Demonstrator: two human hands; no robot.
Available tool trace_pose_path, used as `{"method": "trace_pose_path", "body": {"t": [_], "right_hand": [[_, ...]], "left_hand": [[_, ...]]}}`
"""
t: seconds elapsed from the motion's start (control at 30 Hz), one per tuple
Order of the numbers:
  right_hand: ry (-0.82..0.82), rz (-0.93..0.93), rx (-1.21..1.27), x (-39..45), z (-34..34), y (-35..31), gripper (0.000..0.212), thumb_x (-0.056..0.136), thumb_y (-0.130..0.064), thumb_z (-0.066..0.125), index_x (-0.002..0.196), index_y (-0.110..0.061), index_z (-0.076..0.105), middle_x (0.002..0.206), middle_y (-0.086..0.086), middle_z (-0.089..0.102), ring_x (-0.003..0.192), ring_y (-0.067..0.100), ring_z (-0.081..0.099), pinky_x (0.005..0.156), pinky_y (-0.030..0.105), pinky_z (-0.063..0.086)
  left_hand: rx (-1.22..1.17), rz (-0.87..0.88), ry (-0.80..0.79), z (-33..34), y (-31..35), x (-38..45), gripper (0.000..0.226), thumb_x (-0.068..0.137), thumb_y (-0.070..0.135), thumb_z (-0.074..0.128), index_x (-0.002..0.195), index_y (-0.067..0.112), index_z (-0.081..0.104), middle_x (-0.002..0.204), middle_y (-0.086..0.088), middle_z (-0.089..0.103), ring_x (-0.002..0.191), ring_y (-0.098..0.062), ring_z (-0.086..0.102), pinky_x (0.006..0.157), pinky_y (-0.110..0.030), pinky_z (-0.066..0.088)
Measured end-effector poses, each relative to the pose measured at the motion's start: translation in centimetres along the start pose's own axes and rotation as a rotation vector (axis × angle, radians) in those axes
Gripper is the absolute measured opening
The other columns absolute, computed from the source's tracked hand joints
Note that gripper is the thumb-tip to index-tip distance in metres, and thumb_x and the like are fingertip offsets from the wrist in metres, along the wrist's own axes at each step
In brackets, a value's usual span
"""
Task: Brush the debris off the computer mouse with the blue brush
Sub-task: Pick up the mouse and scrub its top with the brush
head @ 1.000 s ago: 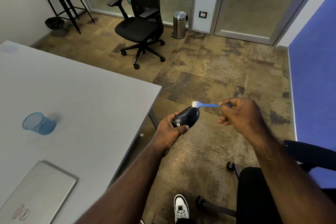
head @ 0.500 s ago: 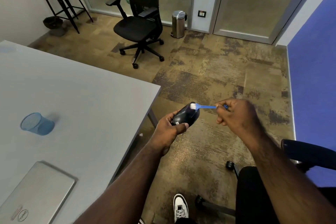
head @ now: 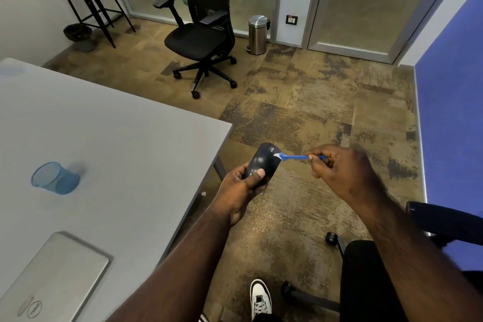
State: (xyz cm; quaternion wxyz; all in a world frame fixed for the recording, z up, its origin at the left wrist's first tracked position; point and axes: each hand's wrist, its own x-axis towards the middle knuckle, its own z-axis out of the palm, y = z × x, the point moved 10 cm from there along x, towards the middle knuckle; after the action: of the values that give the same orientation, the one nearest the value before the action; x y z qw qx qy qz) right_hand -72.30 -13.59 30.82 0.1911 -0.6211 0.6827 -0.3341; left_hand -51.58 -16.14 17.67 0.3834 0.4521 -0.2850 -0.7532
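Note:
A black computer mouse (head: pixel 262 161) is held in the air over the carpet, just off the grey table's right corner. My left hand (head: pixel 241 191) grips it from below, thumb pressed on its near end. My right hand (head: pixel 342 172) pinches the thin handle of the blue brush (head: pixel 295 157). The brush's white bristles touch the far right side of the mouse. The end of the handle is hidden inside my fingers.
The grey table (head: pixel 109 149) fills the left, with a blue mesh cup (head: pixel 55 178) and a closed silver laptop (head: pixel 52 280) on it. A black office chair (head: pixel 201 36), a steel bin (head: pixel 257 31) and a tall stool (head: pixel 86 0) stand farther back. My own chair (head: pixel 444 222) is at right.
The mouse has tilted so its top faces me more. The brush head has swept along the mouse's far end, staying in contact. Both hands stay in nearly the same place.

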Motion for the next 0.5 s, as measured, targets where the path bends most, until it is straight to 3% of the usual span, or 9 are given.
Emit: {"method": "trace_pose_path", "body": {"t": [0.07, 0.23, 0.4, 0.5], "right_hand": [[-0.076, -0.010, 0.009, -0.3, 0.6, -0.2, 0.014, 0.088, -0.028, 0.067, 0.096, -0.027, 0.079, 0.059, -0.012, 0.070, 0.049, 0.003, 0.063, 0.046, 0.027, 0.053], [-0.067, -0.037, 0.049, -0.3, 0.3, -0.5, 0.014, 0.088, -0.027, 0.067, 0.096, -0.027, 0.079, 0.060, -0.012, 0.070, 0.048, 0.004, 0.062, 0.042, 0.020, 0.048], [0.075, -0.020, -0.042, 0.2, -1.1, -0.5, 0.015, 0.092, -0.023, 0.065, 0.098, -0.019, 0.079, 0.062, 0.000, 0.071, 0.051, 0.022, 0.067, 0.049, 0.040, 0.057], [-0.089, -0.039, -0.007, 0.1, 0.2, -0.9, 0.014, 0.090, -0.026, 0.066, 0.096, -0.026, 0.078, 0.060, -0.006, 0.070, 0.044, 0.011, 0.060, 0.043, 0.030, 0.053]], "left_hand": [[-0.048, -0.019, -0.001, -0.1, -0.1, 0.0, 0.024, 0.089, 0.004, 0.062, 0.113, 0.004, 0.063, 0.103, -0.009, 0.071, 0.093, -0.018, 0.070, 0.086, -0.033, 0.058], [-0.175, -0.074, -0.022, 0.1, -0.7, -0.1, 0.022, 0.088, 0.003, 0.061, 0.110, 0.001, 0.063, 0.100, -0.015, 0.074, 0.095, -0.024, 0.071, 0.079, -0.036, 0.059], [-0.190, -0.093, -0.024, 0.3, -1.0, 0.0, 0.023, 0.084, 0.002, 0.063, 0.107, -0.001, 0.062, 0.101, -0.021, 0.072, 0.097, -0.031, 0.070, 0.077, -0.038, 0.059], [-0.199, -0.095, -0.030, 0.4, -1.0, 0.0, 0.023, 0.084, 0.004, 0.065, 0.106, -0.001, 0.062, 0.100, -0.021, 0.073, 0.098, -0.033, 0.070, 0.077, -0.037, 0.059]]}}
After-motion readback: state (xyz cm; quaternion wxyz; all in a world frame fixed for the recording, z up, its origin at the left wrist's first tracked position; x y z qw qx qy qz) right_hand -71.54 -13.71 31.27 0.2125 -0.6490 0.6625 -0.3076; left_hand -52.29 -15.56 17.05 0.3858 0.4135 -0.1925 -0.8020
